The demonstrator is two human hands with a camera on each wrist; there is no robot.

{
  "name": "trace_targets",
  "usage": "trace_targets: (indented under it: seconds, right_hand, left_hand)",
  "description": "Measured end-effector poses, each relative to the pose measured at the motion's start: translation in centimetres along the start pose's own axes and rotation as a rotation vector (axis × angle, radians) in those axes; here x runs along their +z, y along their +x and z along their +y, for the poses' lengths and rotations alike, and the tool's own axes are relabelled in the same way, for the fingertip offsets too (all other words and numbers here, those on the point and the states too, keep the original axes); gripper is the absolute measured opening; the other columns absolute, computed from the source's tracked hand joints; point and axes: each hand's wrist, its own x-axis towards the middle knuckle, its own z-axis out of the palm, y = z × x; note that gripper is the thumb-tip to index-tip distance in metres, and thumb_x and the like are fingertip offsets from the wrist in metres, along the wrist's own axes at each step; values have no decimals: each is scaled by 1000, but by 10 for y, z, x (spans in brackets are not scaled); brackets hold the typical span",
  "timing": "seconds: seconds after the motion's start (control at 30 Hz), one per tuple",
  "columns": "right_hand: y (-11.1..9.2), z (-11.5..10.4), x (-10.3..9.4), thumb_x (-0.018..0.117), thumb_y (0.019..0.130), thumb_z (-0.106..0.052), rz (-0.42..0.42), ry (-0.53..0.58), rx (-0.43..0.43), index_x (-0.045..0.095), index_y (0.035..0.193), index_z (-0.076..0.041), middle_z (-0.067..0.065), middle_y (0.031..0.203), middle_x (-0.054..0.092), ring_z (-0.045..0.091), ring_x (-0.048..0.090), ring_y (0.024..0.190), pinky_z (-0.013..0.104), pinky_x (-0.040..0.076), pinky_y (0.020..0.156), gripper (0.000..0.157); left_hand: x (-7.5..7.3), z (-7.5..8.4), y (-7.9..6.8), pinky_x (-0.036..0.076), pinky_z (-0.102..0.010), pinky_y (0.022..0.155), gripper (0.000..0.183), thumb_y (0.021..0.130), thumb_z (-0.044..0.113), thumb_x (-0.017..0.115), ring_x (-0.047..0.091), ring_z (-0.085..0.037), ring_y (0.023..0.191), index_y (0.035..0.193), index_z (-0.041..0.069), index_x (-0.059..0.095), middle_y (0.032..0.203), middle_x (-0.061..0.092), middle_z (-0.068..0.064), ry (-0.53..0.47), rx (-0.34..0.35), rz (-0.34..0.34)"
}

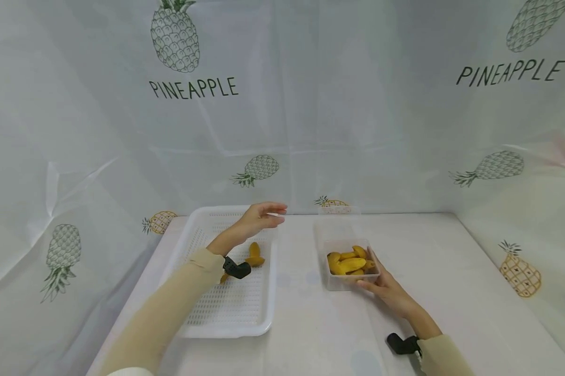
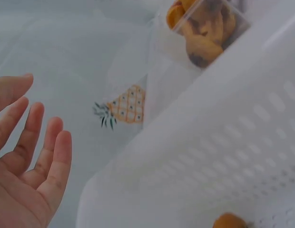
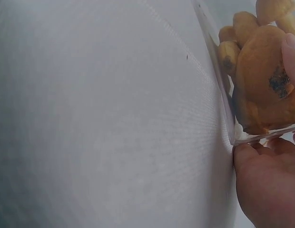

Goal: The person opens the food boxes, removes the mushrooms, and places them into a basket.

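My right hand (image 1: 389,293) grips the near right corner of a clear plastic box (image 1: 341,285), thumb on the near wall. Yellow-brown mushrooms (image 1: 350,265) fill the box; dark patches show on some of them in the right wrist view. Over the far right part of a white perforated basket (image 1: 232,330) hangs my left hand (image 1: 256,219), its fingers loosely extended with nothing held. Below the left wrist, a few mushrooms (image 1: 254,260) lie in the basket, partly hidden by the arm. The left palm (image 2: 19,194) appears beyond the basket's wall in the left wrist view.
The box's raised clear lid (image 1: 338,210) stands behind it. A pale cover lies over the table (image 1: 433,261), and a white sheet with printed pineapples (image 1: 357,120) hangs at the back and sides. The basket's raised rim runs left of the box.
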Motion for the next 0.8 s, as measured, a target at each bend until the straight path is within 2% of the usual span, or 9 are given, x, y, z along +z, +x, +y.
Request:
trace_targets:
  seconds: [0.2,0.33,0.43,0.6,0.8]
  right_hand:
    - [-1,-1,-1,65,98,-13,-2,-2,7,-7,161,-17,19,165,-6,46,-12,147,75,5,106,95]
    - [0,-1,-1,64,99,-13,-7,3,1,-7,160,-15,19,165,-7,46,-13,146,74,4,107,95]
    - [0,1,-1,63,99,-11,-12,26,-13,-9,160,-15,19,164,-9,45,-13,146,73,5,108,94]
    - [2,3,-1,62,100,-9,-22,51,-27,-10,160,-16,19,164,-12,45,-14,146,71,6,109,94]
    - [3,6,0,62,100,-8,-19,64,-38,-9,160,-17,20,164,-10,44,-11,147,72,6,109,94]
  left_hand:
    - [24,7,15,48,-37,101,49,97,12,68,61,-24,118,143,5,53,139,56,-15,3,-6,-53]
    - [40,10,24,50,-34,99,53,93,11,72,60,-24,119,143,7,53,138,58,-13,14,-19,-107]
    - [51,14,29,51,-34,97,59,91,9,74,58,-26,122,145,8,50,142,55,-14,27,-2,-192]
    - [69,13,37,50,-36,99,64,88,5,76,57,-21,123,146,9,49,145,52,-10,30,28,-355]
    - [91,8,46,44,-38,106,68,86,-1,76,56,-21,125,147,7,47,144,53,-9,30,80,-460]
